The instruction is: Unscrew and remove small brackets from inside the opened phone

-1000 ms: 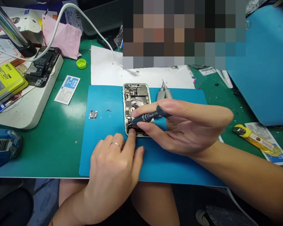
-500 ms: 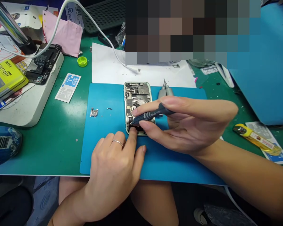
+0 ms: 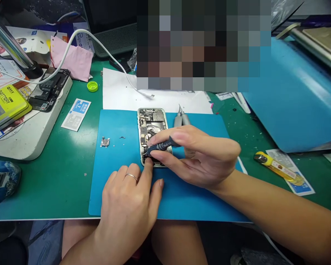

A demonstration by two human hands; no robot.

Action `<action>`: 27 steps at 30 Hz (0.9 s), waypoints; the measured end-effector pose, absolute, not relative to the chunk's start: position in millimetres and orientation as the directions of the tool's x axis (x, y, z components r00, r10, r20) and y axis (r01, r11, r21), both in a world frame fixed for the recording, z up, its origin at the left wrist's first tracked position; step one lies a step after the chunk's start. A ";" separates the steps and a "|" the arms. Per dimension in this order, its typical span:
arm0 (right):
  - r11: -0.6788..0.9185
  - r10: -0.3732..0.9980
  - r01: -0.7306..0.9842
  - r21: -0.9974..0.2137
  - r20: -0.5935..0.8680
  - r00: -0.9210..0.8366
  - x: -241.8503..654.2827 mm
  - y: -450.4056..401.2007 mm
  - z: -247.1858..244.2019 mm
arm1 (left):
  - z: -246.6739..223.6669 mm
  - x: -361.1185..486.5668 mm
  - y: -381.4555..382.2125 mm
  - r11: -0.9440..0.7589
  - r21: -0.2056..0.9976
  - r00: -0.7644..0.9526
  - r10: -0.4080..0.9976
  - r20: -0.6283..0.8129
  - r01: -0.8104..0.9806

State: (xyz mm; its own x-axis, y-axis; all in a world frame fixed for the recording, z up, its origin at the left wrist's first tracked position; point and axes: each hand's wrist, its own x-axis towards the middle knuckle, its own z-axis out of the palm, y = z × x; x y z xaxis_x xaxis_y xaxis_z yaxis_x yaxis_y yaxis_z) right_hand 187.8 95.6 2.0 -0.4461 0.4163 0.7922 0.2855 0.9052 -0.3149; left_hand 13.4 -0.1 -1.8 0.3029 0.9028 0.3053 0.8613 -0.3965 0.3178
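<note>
An opened phone (image 3: 143, 129) lies on the blue mat (image 3: 121, 121), its inner parts exposed. My right hand (image 3: 201, 156) pinches a dark tweezers-like tool (image 3: 163, 145) between thumb and fingers, with its tip at the phone's lower left. My left hand (image 3: 129, 198) rests on the mat, index fingertip pressing the phone's bottom edge; its other fingers are curled and the thumb is apart, and nothing shows in it. A small metal part (image 3: 105, 141) and tiny pieces (image 3: 122, 137) lie left of the phone. Two grey tools (image 3: 182, 118) stand out behind my right hand.
A white cable (image 3: 99, 38) arches over white paper (image 3: 116, 92). At the left are a second opened phone (image 3: 48, 90) on a white box (image 3: 41, 132), a green cap (image 3: 92, 86) and a blue packet (image 3: 2, 182). A yellow lighter-like item (image 3: 277, 167) lies at the right.
The view has shifted, so the phone and mat appear lower and further left. My right hand has turned slightly, with the tool still at the phone's lower left. My left finger stays at the phone's edge.
</note>
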 end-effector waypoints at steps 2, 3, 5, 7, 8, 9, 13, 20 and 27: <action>0.909 0.398 0.305 -0.283 0.804 -0.441 186.8 96.3 1.8 | -2.1 13.4 0.4 -0.396 0.321 0.301 0.903 0.305 0.861; 0.913 0.386 0.310 -0.266 0.810 -0.441 186.2 96.7 1.4 | -2.2 13.4 0.7 -0.394 0.323 0.299 0.904 0.306 0.861; 0.920 0.364 0.307 -0.243 0.820 -0.442 185.2 97.2 0.6 | -1.8 13.3 0.8 -0.392 0.327 0.295 0.904 0.309 0.860; 0.923 0.360 0.297 -0.244 0.820 -0.444 184.4 96.8 0.2 | -1.0 13.0 0.3 -0.392 0.328 0.295 0.904 0.310 0.859; 0.923 0.363 0.294 -0.249 0.817 -0.448 184.0 96.3 0.3 | -0.5 12.9 -0.2 -0.393 0.329 0.296 0.904 0.308 0.859; 0.922 0.367 0.293 -0.253 0.813 -0.452 183.7 95.6 0.5 | -0.1 12.7 -0.7 -0.393 0.331 0.296 0.905 0.306 0.858; 0.922 0.371 0.285 -0.261 0.805 -0.463 183.1 92.8 0.9 | 0.6 12.8 -1.8 -0.395 0.332 0.298 0.904 0.306 0.856; 0.916 0.392 0.282 -0.284 0.785 -0.480 186.1 92.9 -0.4 | 1.4 13.8 -2.2 -0.387 0.334 0.298 0.910 0.289 0.860; 0.920 0.391 0.230 -0.317 0.783 -0.483 187.6 94.6 -0.8 | 0.7 14.2 -1.0 -0.388 0.336 0.295 0.909 0.296 0.858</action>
State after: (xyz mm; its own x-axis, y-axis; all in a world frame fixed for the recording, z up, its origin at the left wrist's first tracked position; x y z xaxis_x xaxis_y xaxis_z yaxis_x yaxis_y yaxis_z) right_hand 187.6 94.6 -0.8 -0.4831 0.3912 0.7833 0.2301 0.9199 -0.3175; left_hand 14.2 -1.0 0.7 0.2953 0.9085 0.2957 0.8580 -0.3883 0.3363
